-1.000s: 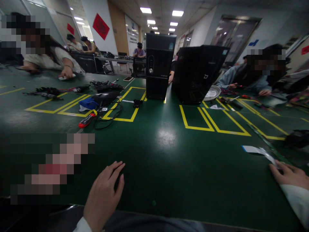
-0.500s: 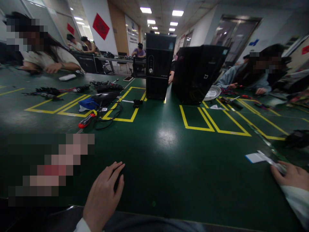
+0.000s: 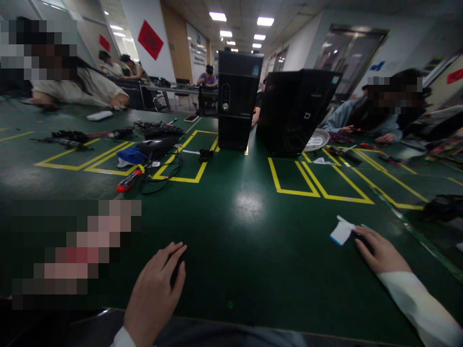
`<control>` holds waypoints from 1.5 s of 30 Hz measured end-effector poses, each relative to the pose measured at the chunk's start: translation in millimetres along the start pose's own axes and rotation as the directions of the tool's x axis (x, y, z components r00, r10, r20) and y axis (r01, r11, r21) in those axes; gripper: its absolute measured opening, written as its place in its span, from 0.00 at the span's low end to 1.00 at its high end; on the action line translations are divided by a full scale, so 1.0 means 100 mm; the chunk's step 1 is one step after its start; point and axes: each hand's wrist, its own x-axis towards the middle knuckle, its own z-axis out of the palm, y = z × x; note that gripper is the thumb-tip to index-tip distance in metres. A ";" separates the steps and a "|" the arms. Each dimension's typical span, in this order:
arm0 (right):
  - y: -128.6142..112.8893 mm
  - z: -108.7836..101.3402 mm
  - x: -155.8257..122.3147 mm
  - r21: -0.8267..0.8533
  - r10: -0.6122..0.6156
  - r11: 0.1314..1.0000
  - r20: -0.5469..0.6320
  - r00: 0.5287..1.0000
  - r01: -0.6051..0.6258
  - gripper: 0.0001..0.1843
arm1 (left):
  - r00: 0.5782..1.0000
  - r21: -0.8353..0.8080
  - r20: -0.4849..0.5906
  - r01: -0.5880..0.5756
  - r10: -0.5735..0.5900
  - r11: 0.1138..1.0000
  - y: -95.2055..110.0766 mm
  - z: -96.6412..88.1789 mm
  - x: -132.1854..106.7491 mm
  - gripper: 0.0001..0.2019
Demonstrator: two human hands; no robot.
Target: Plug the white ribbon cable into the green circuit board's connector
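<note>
My left hand (image 3: 155, 286) lies palm down near the front edge of the green table (image 3: 249, 255), fingers stretched out and holding nothing. Over the right side of the table, my right hand (image 3: 381, 248) has its fingers closed at the end of a small white flat piece with a blue edge (image 3: 341, 232), which looks like paper or a short flat cable. A dark bit shows at the fingertips, but I cannot tell what it is.
Two black computer towers (image 3: 238, 96) (image 3: 298, 113) stand at the back. Left of them lie a red-and-black screwdriver (image 3: 129, 180), a blue cloth-like thing (image 3: 132, 155) and tangled cables (image 3: 77, 137). Yellow tape marks rectangles. A white basket (image 3: 317, 140) sits behind. Other people sit around.
My right hand has moved left across the table, bringing the white piece with it; the piece has turned. My left hand stays put. The person at the left has shifted an arm.
</note>
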 end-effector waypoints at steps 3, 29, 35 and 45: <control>-0.39 0.07 0.09 0.031 -0.152 0.988 -0.016 0.988 0.152 0.22 | 1.000 0.002 -0.001 -0.006 0.006 1.000 -0.01 0.01 0.00 0.19; -2.99 0.21 0.12 0.533 -0.863 0.430 0.006 0.505 0.729 0.23 | 1.000 0.006 0.012 0.005 -0.005 1.000 0.00 0.00 0.00 0.19; -2.99 0.20 0.11 0.566 -0.876 0.423 0.056 0.479 0.708 0.29 | 1.000 0.014 -0.002 -0.001 0.001 1.000 -0.02 0.01 0.00 0.19; -3.11 0.10 0.03 0.564 -0.881 0.444 0.135 0.452 0.697 0.34 | 1.000 0.020 -0.013 -0.007 0.008 1.000 -0.01 0.00 0.01 0.19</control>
